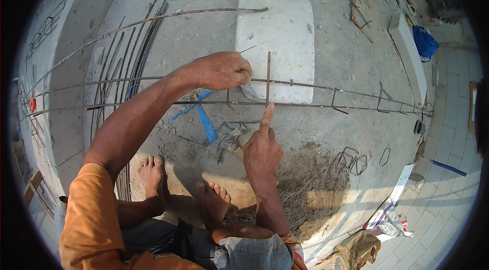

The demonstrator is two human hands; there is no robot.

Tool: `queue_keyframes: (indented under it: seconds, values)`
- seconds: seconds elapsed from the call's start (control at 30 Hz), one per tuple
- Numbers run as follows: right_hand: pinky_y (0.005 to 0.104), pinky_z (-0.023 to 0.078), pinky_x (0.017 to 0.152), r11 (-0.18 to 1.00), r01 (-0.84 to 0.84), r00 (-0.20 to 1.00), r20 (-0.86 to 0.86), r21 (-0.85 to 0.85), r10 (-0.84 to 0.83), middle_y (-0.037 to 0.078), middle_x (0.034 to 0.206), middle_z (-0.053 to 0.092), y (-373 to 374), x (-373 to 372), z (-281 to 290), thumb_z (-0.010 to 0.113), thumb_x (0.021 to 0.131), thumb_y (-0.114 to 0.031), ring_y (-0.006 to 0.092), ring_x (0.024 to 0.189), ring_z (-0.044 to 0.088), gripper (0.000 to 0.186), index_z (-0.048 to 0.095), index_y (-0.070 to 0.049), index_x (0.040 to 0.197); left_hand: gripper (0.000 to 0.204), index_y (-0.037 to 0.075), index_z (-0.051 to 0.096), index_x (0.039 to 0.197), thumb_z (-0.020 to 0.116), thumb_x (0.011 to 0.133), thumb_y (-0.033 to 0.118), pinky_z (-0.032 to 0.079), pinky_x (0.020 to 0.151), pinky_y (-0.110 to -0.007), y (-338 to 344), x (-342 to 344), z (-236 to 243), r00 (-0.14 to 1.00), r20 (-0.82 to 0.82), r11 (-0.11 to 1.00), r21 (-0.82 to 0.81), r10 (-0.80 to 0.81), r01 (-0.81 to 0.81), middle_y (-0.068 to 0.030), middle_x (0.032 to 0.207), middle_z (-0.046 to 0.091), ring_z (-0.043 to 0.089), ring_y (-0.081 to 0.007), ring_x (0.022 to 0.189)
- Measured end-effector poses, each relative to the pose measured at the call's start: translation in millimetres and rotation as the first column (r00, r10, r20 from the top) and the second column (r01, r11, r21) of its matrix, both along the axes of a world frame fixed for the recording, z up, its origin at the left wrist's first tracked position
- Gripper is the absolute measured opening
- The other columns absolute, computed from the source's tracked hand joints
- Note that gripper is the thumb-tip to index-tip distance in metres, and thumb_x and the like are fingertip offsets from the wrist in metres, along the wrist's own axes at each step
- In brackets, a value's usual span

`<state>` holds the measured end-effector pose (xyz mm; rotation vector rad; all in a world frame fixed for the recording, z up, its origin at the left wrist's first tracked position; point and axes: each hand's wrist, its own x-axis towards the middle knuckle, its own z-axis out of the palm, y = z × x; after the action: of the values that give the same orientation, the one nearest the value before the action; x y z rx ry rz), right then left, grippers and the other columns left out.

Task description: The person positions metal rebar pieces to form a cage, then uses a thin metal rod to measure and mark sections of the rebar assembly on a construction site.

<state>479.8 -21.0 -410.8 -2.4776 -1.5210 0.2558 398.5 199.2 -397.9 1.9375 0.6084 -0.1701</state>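
Observation:
My left hand (224,70) is closed above the long rebar (193,79). A thin tie wire (253,46) sticks out from its knuckles. My right hand (262,155) stretches its index finger up to the lower bar (300,105), where the fingertip touches the foot of an upright rusty rod (269,74). The other fingers curl in, and whatever they may hold is hidden. Several stirrups, one of them a bent stirrup (333,98), join the two bars to the right. A claw hammer (230,140) lies on the ground left of my right hand.
Under the bars lies a pale slab (277,15). Loose rebars (137,46) lie at the left beside a concrete wall (76,66). Blue strips (206,125) lie near my feet. Bent steel rings (351,160) rest by dark sandy rubble (310,183). A curved bar (178,14) crosses the upper left.

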Motion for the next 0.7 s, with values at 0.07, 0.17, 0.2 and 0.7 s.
queue_keyframes:
  seconds: [0.07, 0.17, 0.2, 0.7]
  values:
    - [0.0409, 0.047, 0.044, 0.998, 0.016, 0.997, -0.080, -0.065, -0.021, 0.018, 0.075, 0.060, 4, -4, 7, 0.062, 0.078, -0.002, 0.0309, 0.052, 0.061, 0.082, 0.021, -0.003, 0.149, 0.026, -0.004, 0.068, 0.093, 0.054, 0.083, 0.016, 0.047, 0.062, -0.040, -8, 15, -4, 0.998, -0.050, 0.989, 0.145, 0.029, -0.022, -0.0177, 0.075, 0.066, 0.058, -0.0247, 0.063]
    - [0.0440, 0.048, 0.048, 0.993, 0.041, 0.988, -0.144, -0.108, -0.056, 0.024, 0.080, 0.063, 2, -1, 10, 0.058, 0.082, 0.001, 0.0367, 0.059, 0.063, 0.077, 0.021, -0.003, 0.149, 0.024, -0.004, 0.068, 0.080, 0.056, 0.084, 0.017, 0.042, 0.057, -0.041, -21, 32, -15, 0.998, -0.041, 0.970, 0.238, 0.054, -0.042, -0.0149, 0.061, 0.060, 0.049, -0.0207, 0.052]
    - [0.0437, 0.048, 0.048, 0.996, 0.045, 0.987, -0.148, -0.082, -0.057, 0.023, 0.079, 0.064, 2, 1, 9, 0.058, 0.082, 0.001, 0.0369, 0.059, 0.063, 0.076, 0.022, -0.004, 0.149, 0.024, -0.004, 0.068, 0.080, 0.056, 0.084, 0.017, 0.042, 0.057, -0.041, -22, 34, -15, 0.998, -0.040, 0.971, 0.237, 0.050, -0.040, -0.0149, 0.061, 0.060, 0.049, -0.0207, 0.052]
    - [0.0420, 0.047, 0.044, 0.992, 0.069, 0.997, -0.028, -0.109, -0.073, 0.018, 0.072, 0.063, 28, 21, 5, 0.061, 0.079, -0.002, 0.0319, 0.053, 0.062, 0.076, 0.029, -0.010, 0.148, 0.022, 0.000, 0.068, 0.073, 0.060, 0.080, 0.020, 0.042, 0.053, -0.039, -36, 36, -25, 0.963, 0.083, 0.947, 0.178, 0.255, -0.266, -0.0134, 0.056, 0.057, 0.048, -0.0197, 0.049]
